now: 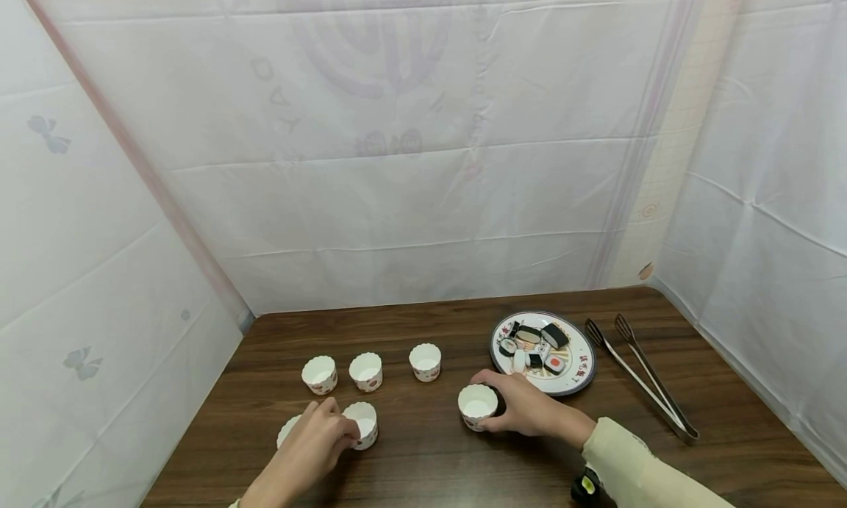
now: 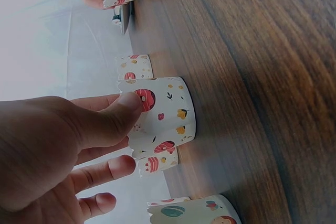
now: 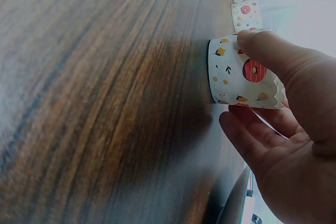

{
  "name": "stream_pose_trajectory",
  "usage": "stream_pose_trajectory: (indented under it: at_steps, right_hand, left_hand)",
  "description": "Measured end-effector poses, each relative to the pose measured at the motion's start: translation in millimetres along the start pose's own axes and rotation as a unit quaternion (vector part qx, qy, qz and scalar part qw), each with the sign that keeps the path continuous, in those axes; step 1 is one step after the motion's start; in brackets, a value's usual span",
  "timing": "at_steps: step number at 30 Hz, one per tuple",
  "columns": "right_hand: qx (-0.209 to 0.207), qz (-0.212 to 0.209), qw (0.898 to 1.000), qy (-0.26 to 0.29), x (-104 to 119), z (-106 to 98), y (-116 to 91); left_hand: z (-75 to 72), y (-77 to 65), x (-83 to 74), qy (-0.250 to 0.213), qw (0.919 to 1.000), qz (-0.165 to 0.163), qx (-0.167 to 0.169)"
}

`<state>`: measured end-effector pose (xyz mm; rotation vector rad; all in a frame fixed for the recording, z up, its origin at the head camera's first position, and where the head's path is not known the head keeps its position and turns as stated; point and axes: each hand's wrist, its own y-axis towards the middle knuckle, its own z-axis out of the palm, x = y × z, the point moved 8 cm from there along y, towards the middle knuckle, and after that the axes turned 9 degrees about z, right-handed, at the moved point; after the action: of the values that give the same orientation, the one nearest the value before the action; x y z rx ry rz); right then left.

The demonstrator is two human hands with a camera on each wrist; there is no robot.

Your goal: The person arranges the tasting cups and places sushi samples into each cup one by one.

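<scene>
My left hand (image 1: 311, 442) pinches the rim of a white paper baking cup (image 1: 367, 431), thumb outside and fingertips on the far side. Red donuts and yellow flowers decorate this cup's wall in the left wrist view, and it stands upright at the tabletop. Partly hidden beneath that hand is another cup (image 1: 287, 428). To the right, my right hand (image 1: 523, 406) holds a matching baking cup (image 1: 473, 412) by its sides, thumb near and fingers behind. Its base is right at the wood in the right wrist view.
Behind stand three more baking cups: left (image 1: 320, 376), middle (image 1: 366, 372) and right (image 1: 426, 362). A round plate (image 1: 576, 379) bearing several sushi pieces (image 1: 554, 336) lies beyond my right hand. Metal tongs (image 1: 651, 390) lie at the right of the wooden table (image 1: 423, 471). White cloth walls surround it.
</scene>
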<state>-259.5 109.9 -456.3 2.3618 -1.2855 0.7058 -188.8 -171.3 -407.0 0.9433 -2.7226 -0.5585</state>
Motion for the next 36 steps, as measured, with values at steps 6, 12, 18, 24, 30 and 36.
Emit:
stream_pose_trajectory:
  at_steps: [6, 12, 18, 24, 30, 36]
  right_hand:
    - [0.003, 0.007, 1.0, 0.0, -1, 1, 0]
    - [0.006, 0.019, 1.0, 0.003, -2, 1, 0]
    - [0.004, 0.015, 1.0, 0.005, -1, 1, 0]
    - [0.003, 0.008, 1.0, 0.018, 0, 1, -1]
    - [0.006, 0.01, 1.0, 0.019, 0, 0, -2]
    - [-0.002, -0.006, 1.0, 0.005, 4, -2, -1]
  left_hand:
    - [-1.4, 0.2, -0.2, -0.001, 0.9998, 0.014, -0.011]
    - [-11.2, 4.6, -2.0, 0.009, 0.9963, 0.046, -0.072]
    - [-15.8, 23.3, -9.3, 0.005, 0.9959, 0.04, -0.081]
    - [-19.8, 45.7, -23.1, 0.004, 0.9928, 0.067, -0.1]
    - [-12.7, 68.3, -35.5, 0.0, 0.9923, 0.081, -0.094]
    - [-3.5, 93.4, -48.8, -0.01, 0.9944, 0.086, -0.06]
